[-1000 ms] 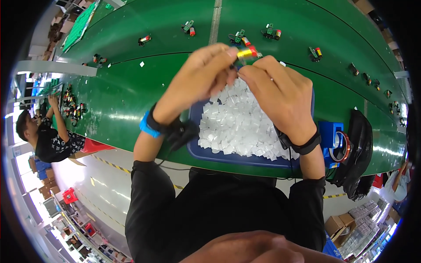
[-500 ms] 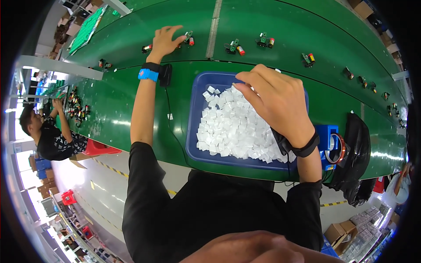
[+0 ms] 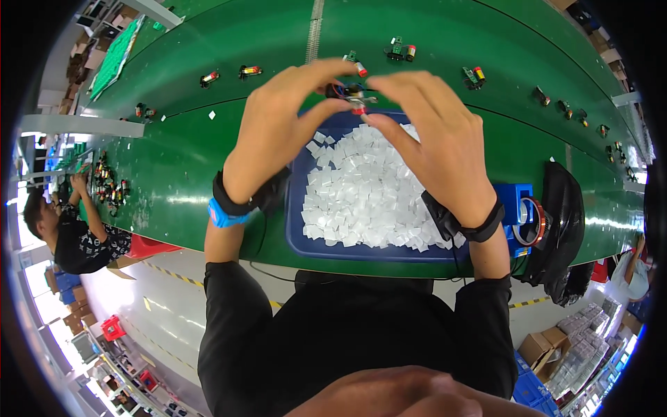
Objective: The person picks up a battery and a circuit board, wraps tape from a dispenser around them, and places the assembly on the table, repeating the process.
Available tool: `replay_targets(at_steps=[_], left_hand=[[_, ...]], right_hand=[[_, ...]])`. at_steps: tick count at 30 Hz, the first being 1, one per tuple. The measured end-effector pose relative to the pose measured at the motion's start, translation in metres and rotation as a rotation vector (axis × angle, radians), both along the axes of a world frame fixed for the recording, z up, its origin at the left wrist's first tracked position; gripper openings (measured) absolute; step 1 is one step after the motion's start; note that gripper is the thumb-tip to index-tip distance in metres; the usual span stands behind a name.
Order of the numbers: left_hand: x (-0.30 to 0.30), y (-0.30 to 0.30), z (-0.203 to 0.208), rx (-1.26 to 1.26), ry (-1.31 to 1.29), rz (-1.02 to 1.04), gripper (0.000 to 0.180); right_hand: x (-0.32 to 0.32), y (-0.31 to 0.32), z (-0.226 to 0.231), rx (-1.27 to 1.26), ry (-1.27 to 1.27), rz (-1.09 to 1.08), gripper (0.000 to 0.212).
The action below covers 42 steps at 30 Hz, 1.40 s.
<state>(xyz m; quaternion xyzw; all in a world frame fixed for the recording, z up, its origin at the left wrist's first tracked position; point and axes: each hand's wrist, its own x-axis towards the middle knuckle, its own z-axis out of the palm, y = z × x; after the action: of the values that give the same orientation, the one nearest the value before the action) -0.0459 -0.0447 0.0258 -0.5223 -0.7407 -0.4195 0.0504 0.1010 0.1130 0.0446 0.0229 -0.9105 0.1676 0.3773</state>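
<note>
The left hand (image 3: 278, 115) has its thumb and fingers pinched on the left side of a small wired battery module (image 3: 356, 97), which is held up between the 2 hands, at the far rim of a blue plastic tray (image 3: 295, 240) as seen from above. The right hand (image 3: 434, 135) curves in from the other side, thumb tip and fingertips right at the module; blur hides whether they are gripping it or only beside it. Below both hands, the tray carries a heap of small white square pieces (image 3: 368, 194).

On the green conveyor belt (image 3: 208, 31) beyond, 2 battery modules (image 3: 251, 71) lie left of the metal belt seam (image 3: 315, 35), and a green circuit board with a battery (image 3: 474, 78) sits farther right. Just right of the tray stand a blue tape dispenser (image 3: 512, 215) and a black plastic bag (image 3: 563, 215). At far left, a co-worker (image 3: 76, 233) reaches toward a cluster of modules (image 3: 110, 187)
</note>
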Motion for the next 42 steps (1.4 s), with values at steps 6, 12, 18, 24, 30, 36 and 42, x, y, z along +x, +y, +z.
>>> replay_targets(at_steps=[6, 12, 18, 24, 30, 36, 42], left_hand=[[0.017, -0.007, -0.004, 0.107, 0.145, -0.078, 0.026], [0.031, -0.005, 0.003, 0.187, 0.192, -0.057, 0.026], [0.025, -0.018, 0.015, 0.312, 0.196, -0.148, 0.026], [0.014, -0.028, 0.019, 0.074, -1.21, -0.348, 0.034], [0.018, -0.024, 0.012, 0.109, -1.113, -0.337, 0.036], [0.025, -0.023, 0.014, 0.059, -0.889, -0.287, 0.036], [0.023, -0.022, 0.011, 0.025, -0.999, -0.376, 0.032]], right_hand=[[0.007, 0.003, 0.002, 0.095, -0.057, 0.147, 0.016], [0.007, 0.01, -0.001, 0.132, 0.041, 0.143, 0.017], [0.008, 0.013, 0.006, 0.059, 0.161, 0.188, 0.018], [0.01, 0.011, 0.011, 0.163, 0.12, 0.286, 0.016], [0.008, 0.01, -0.002, 0.174, 0.055, 0.22, 0.014], [0.009, 0.013, 0.001, -0.513, -0.217, 0.144, 0.018], [0.007, 0.009, 0.005, -0.649, -0.151, 0.297, 0.034]])
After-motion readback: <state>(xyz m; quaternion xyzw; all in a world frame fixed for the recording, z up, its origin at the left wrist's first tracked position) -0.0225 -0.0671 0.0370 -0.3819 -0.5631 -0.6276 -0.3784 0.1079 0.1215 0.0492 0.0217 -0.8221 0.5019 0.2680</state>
